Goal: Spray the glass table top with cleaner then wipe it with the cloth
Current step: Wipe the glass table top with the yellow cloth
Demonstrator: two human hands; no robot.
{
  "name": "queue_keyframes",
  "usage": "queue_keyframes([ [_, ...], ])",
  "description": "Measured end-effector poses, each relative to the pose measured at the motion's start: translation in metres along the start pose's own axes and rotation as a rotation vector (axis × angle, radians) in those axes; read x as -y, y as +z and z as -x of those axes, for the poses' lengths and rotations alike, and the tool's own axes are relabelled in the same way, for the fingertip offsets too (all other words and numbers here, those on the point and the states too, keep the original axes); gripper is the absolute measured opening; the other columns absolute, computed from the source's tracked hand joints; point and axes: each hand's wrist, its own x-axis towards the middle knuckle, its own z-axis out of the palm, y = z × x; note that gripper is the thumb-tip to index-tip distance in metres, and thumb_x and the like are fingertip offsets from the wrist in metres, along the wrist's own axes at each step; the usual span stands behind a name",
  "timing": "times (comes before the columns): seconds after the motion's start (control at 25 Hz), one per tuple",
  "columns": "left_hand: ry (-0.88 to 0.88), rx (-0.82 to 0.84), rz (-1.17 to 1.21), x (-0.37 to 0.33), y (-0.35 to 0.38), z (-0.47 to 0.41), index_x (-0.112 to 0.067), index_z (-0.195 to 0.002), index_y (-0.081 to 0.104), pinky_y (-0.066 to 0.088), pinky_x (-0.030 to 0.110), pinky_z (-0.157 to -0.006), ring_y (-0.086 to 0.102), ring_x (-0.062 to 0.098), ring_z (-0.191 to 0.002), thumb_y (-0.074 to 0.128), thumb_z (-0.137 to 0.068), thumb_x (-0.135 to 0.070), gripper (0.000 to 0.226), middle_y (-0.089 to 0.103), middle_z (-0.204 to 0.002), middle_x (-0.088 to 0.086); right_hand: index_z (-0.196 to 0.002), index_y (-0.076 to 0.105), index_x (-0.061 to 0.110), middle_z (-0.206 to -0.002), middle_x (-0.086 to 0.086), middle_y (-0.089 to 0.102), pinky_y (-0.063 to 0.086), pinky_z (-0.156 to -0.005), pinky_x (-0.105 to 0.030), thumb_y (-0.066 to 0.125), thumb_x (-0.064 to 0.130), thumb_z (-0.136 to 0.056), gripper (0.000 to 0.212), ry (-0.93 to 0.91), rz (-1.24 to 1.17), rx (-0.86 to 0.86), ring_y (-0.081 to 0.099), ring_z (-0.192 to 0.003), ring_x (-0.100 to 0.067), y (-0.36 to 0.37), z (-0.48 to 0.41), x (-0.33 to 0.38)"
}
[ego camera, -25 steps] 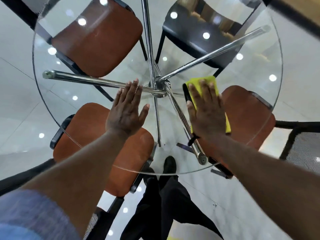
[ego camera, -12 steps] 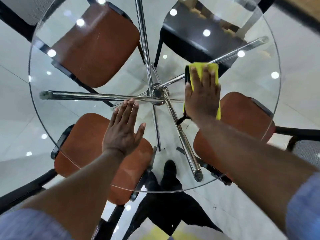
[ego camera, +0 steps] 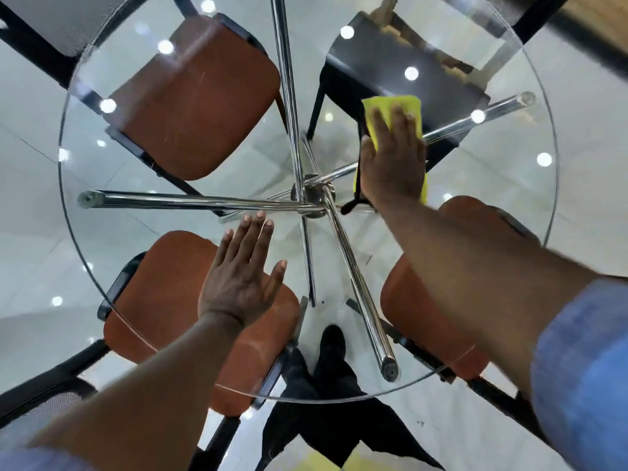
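Head view, looking straight down through a round glass table (ego camera: 503, 198).

- Yellow cloth (ego camera: 390, 103) lies flat on the glass in the far half of the table, right of the centre and well in from the rim.
- Right hand (ego camera: 392, 164) lies palm down on the cloth, its fingers (ego camera: 380, 124) straight and close together, pressing it to the glass without gripping it. The hand covers most of the cloth; only the far edge and slim strips at either side show.
- A dark strap (ego camera: 350, 205) pokes out from under the heel of that hand; what it belongs to is hard to tell.
- Left hand (ego camera: 238, 277) lies flat on the near half of the table, left of centre. Fingers are extended, the thumb is splayed, and it holds nothing.
- Below the glass, chrome legs (ego camera: 190, 200) radiate from a central hub (ego camera: 312, 198).
- Three orange chair seats (ego camera: 193, 107) and a black seat (ego camera: 390, 62) are tucked under the table, seen through the top.
- Dark trousers and a shoe (ego camera: 333, 345) show at the near edge, partly through the glass.
- Blue sleeve (ego camera: 584, 368) is cut off at the right border, and the right forearm is blurred.
- Round light reflections dot the glass, so any wetness on the surface can't be made out.
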Motion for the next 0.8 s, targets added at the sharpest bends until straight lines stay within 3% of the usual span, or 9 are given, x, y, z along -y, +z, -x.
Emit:
queue_keyframes([
  [0.04,0.001,0.000,0.002,-0.001,0.000,0.000,-0.016,-0.166,0.012,0.012,0.048,-0.130,0.003,0.019,-0.161,0.033,-0.106,-0.051,0.073,0.006,-0.175,0.002,-0.164,0.042,0.032,-0.175,-0.008,0.033,0.029,-0.127,-0.056,0.038,0.045,-0.107,0.059,0.130,0.023,-0.054,0.028,-0.162,-0.033,0.001,0.022,0.003],
  [0.12,-0.006,-0.007,0.007,-0.001,-0.002,-0.002,-0.015,-0.166,0.014,0.014,0.049,-0.130,0.004,0.020,-0.161,0.034,-0.106,-0.050,0.073,0.008,-0.175,0.003,-0.167,0.037,0.031,-0.177,-0.010,0.027,0.027,-0.128,-0.058,0.038,0.041,-0.107,0.060,0.134,0.036,-0.060,0.024,-0.164,-0.036,-0.002,0.064,0.014],
  [0.16,-0.004,-0.010,0.008,-0.001,-0.004,-0.004,-0.015,-0.166,0.016,0.014,0.049,-0.130,0.005,0.020,-0.161,0.035,-0.105,-0.050,0.073,0.009,-0.174,0.003,-0.167,0.035,0.033,-0.178,-0.008,0.025,0.024,-0.129,-0.059,0.039,0.039,-0.107,0.061,-0.015,0.034,-0.012,0.022,-0.164,-0.035,-0.006,0.075,0.016],
  [0.28,-0.003,-0.008,0.013,-0.002,-0.005,-0.004,-0.014,-0.166,0.019,0.014,0.048,-0.130,0.006,0.020,-0.161,0.039,-0.105,-0.049,0.073,0.011,-0.174,0.003,-0.165,0.038,0.040,-0.178,0.001,0.026,0.020,-0.131,-0.053,0.045,0.040,-0.107,0.059,-0.819,0.057,0.254,0.021,-0.165,-0.027,-0.013,0.033,0.004],
  [0.32,-0.003,-0.002,0.015,-0.001,-0.005,-0.004,-0.015,-0.166,0.019,0.014,0.048,-0.130,0.006,0.020,-0.161,0.040,-0.105,-0.049,0.073,0.012,-0.174,0.003,-0.164,0.040,0.041,-0.177,0.003,0.029,0.021,-0.130,-0.051,0.047,0.041,-0.108,0.057,-0.939,0.067,0.300,0.023,-0.165,-0.024,-0.010,0.006,-0.003],
  [0.4,-0.009,0.004,0.004,-0.001,-0.002,-0.002,-0.015,-0.166,0.017,0.013,0.047,-0.130,0.004,0.019,-0.161,0.039,-0.105,-0.049,0.073,0.010,-0.174,0.002,-0.161,0.047,0.039,-0.174,0.000,0.037,0.026,-0.130,-0.053,0.049,0.041,-0.107,0.054,-0.710,0.021,0.201,0.031,-0.162,-0.027,-0.004,-0.033,-0.015],
  [0.52,-0.016,0.020,-0.004,-0.001,-0.002,-0.005,-0.016,-0.166,0.015,0.013,0.047,-0.130,0.002,0.018,-0.161,0.037,-0.105,-0.050,0.073,0.007,-0.175,0.000,-0.162,0.045,0.034,-0.173,-0.006,0.036,0.029,-0.127,-0.056,0.042,0.042,-0.106,0.057,-0.009,0.023,-0.045,0.031,-0.161,-0.034,-0.003,0.001,-0.013],
  [0.6,-0.032,0.028,-0.003,0.000,-0.004,-0.004,-0.017,-0.166,0.015,0.013,0.048,-0.130,0.002,0.018,-0.161,0.037,-0.105,-0.051,0.073,0.007,-0.175,0.000,-0.165,0.041,0.031,-0.176,-0.010,0.030,0.027,-0.128,-0.058,0.040,0.038,-0.105,0.060,0.103,0.033,-0.049,0.026,-0.163,-0.037,-0.006,0.065,0.001],
  [0.8,-0.018,0.009,0.006,-0.003,-0.005,-0.007,-0.015,-0.165,0.020,0.015,0.049,-0.129,0.006,0.019,-0.161,0.039,-0.104,-0.050,0.073,0.012,-0.174,0.001,-0.157,0.054,0.035,-0.172,-0.005,0.039,0.029,-0.128,-0.056,0.050,0.025,-0.095,0.063,-0.745,0.014,0.191,0.034,-0.160,-0.032,-0.018,0.077,-0.020],
])
